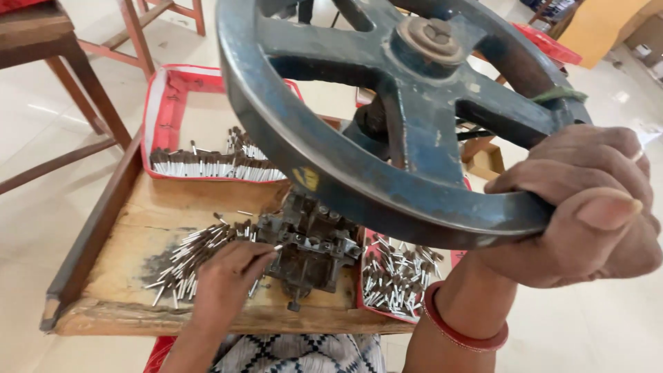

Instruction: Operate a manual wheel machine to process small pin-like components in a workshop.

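- The right hand (587, 207) is wrapped tight around the rim of the big dark blue iron wheel (387, 103), with the thumb lying on top of the rim.
- A red bangle (459, 331) sits on the right wrist.
- The wheel has thick spokes and a rusty round hub in its middle, and it fills the top of the view.
- The left hand (228, 276) rests on the wooden work board (138, 228), fingers pinched close on one small white stick with a dark tip (275, 247), held at the side of the small dark metal press (311, 249).
- The press stands under the wheel, on the front of the board.
- A loose pile of little white sticks with dark tips (190, 255) lies on the board, touching the left hand.
- A red tray of loose sticks (400, 276) sits just to the right of the press.
- A red and white tray with sticks in a neat row (207, 162) sits at the back of the board.
- Brown wooden chair legs (83, 90) stand on the pale floor, off to the left.
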